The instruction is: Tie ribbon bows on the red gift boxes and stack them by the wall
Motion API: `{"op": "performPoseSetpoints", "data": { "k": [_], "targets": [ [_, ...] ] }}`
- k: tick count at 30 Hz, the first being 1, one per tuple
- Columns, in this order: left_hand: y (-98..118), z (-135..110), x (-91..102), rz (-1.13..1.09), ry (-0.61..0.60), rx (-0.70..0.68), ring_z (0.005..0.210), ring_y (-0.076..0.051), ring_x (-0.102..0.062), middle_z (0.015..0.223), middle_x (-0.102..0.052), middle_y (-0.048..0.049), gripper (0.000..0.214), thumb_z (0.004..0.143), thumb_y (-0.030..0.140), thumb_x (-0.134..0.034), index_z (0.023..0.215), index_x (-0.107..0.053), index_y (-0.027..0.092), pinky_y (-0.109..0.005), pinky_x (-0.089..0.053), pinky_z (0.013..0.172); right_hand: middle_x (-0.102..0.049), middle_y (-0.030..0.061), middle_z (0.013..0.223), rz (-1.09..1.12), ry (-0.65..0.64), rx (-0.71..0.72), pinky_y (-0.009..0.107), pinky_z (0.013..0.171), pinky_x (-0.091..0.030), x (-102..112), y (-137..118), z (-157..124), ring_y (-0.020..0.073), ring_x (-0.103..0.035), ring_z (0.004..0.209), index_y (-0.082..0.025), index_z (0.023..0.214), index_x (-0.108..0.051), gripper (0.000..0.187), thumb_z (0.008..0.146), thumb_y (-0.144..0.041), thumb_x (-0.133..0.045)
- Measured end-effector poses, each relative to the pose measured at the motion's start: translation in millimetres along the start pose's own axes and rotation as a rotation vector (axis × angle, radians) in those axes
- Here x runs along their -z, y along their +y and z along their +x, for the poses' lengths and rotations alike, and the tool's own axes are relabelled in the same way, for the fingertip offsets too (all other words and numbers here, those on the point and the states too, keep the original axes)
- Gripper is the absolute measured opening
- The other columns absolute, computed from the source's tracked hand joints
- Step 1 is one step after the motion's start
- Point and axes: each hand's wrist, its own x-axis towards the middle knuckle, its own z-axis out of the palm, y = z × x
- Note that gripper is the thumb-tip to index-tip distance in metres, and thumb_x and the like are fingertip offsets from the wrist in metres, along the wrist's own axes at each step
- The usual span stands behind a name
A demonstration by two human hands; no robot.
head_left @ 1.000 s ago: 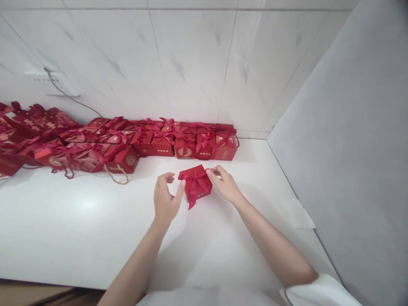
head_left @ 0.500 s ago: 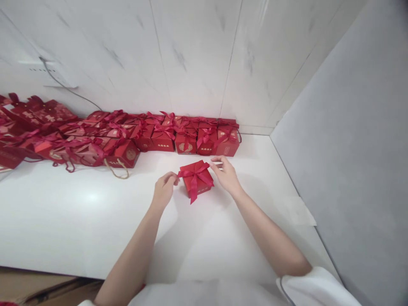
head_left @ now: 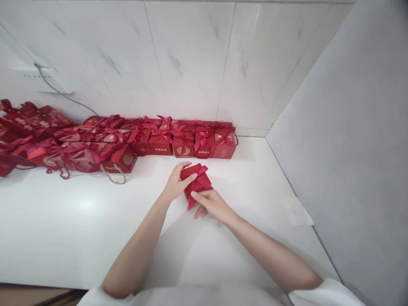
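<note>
Red box (head_left: 193, 169) sat between the left hand (head_left: 176, 182), closed part-way around its side, and the right hand (head_left: 214, 205), half curled, its hold on the ribbon tail (head_left: 191, 204) hard to make out, where one careless tug could have undone the bow (head_left: 204, 182)!

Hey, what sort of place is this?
Probably an indoor work area, perhaps a shop's back room: a row of red ribboned boxes along a marbled wall, and a long white counter.

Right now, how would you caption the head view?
Left hand and right hand at a ribboned box, red boxes behind.
</note>
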Motion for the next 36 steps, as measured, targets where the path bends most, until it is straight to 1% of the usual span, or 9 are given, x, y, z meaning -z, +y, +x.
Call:
{"op": "performPoseSetpoints", "data": {
  "k": [3,5,8,11,16,20,25,31,36],
  "targets": [
    [-4,-3,-0.7,-0.161,-0.033,0.059,0.116,-0.024,-0.059,0.131,-0.056,-0.0079,0.051,0.08,0.043,-0.07,0.124,-0.053,0.023,-0.038,-0.049,0.1,-0.068,0.005,0.081,0.019,0.025,0.05,0.022,0.052,-0.046,-3,6,6,0.0169,-0.069,0.064,-0.017,0.079,-0.065,0.044,0.084,-0.06,-0.062],
    [-5,-4,-0.3,-0.208,-0.033,0.083,0.11,-0.023,-0.061,0.128,-0.058,-0.0069,0.053,0.078,0.042,-0.074,0.122,-0.053,0.023,-0.037,-0.051,0.096,-0.065,0.0037,0.08,0.007,0.04,0.106,0.023,0.055,-0.047,-3,11,8,0.0169,-0.066,0.07,-0.018,0.079,-0.064,0.04,0.085,-0.057,-0.061],
    [-2,-4,-1.0,-0.243,-0.024,0.108,0.102,-0.022,-0.064,0.116,-0.062,-0.0054,0.052,0.075,0.041,-0.076,0.117,-0.054,0.022,-0.038,-0.053,0.091,-0.058,0.0006,0.075,-0.052,0.048,0.219,0.026,0.064,-0.047,-2,18,11,0.0143,-0.055,0.07,-0.018,0.071,-0.059,0.039,0.087,-0.053,-0.058],
    [0,-3,-2.7,-0.269,-0.018,0.111,0.097,-0.022,-0.065,0.11,-0.063,-0.0044,0.05,0.073,0.04,-0.077,0.112,-0.053,0.021,-0.037,-0.053,0.088,-0.048,-0.003,0.066,-0.118,0.065,0.282,0.026,0.066,-0.039,-1,21,13,0.0118,-0.044,0.063,-0.018,0.064,-0.049,0.04,0.089,-0.049,-0.056],
    [-1,-3,-3.0,-0.27,-0.032,0.101,0.095,-0.021,-0.064,0.108,-0.063,-0.0045,0.049,0.074,0.041,-0.076,0.111,-0.051,0.021,-0.037,-0.054,0.086,-0.037,-0.0046,0.063,-0.117,0.06,0.287,0.025,0.06,-0.029,0,19,12,0.0112,-0.034,0.06,-0.019,0.062,-0.039,0.043,0.089,-0.048,-0.055],
    [-3,-4,-2.7,-0.283,-0.042,0.103,0.093,-0.02,-0.065,0.11,-0.062,-0.0044,0.048,0.075,0.041,-0.075,0.112,-0.051,0.022,-0.035,-0.055,0.082,-0.035,-0.004,0.065,-0.092,0.023,0.28,0.024,0.061,-0.028,0,15,10,0.0117,-0.034,0.062,-0.019,0.063,-0.039,0.041,0.089,-0.046,-0.056],
    [-2,-4,-3.2,-0.274,-0.05,0.098,0.092,-0.02,-0.065,0.113,-0.062,-0.0055,0.048,0.076,0.042,-0.074,0.113,-0.05,0.023,-0.035,-0.055,0.082,-0.036,-0.0032,0.065,-0.122,-0.003,0.279,0.025,0.06,-0.027,1,14,8,0.0122,-0.033,0.062,-0.019,0.061,-0.04,0.04,0.088,-0.046,-0.056],
    [0,-3,-3.3,-0.274,-0.044,0.099,0.088,-0.019,-0.064,0.106,-0.063,-0.0039,0.049,0.073,0.041,-0.076,0.111,-0.051,0.021,-0.034,-0.054,0.081,-0.032,-0.0036,0.064,-0.124,-0.064,0.276,0.025,0.06,-0.026,2,12,4,0.0117,-0.03,0.061,-0.019,0.06,-0.037,0.041,0.087,-0.042,-0.057],
    [0,-3,-3.1,-0.249,-0.052,0.093,0.088,-0.019,-0.064,0.105,-0.064,-0.0045,0.049,0.074,0.043,-0.075,0.112,-0.051,0.022,-0.034,-0.054,0.079,-0.031,-0.0038,0.062,-0.181,-0.071,0.268,0.026,0.057,-0.025,3,7,1,0.0116,-0.029,0.06,-0.019,0.059,-0.036,0.041,0.086,-0.042,-0.056]
  ]
}}
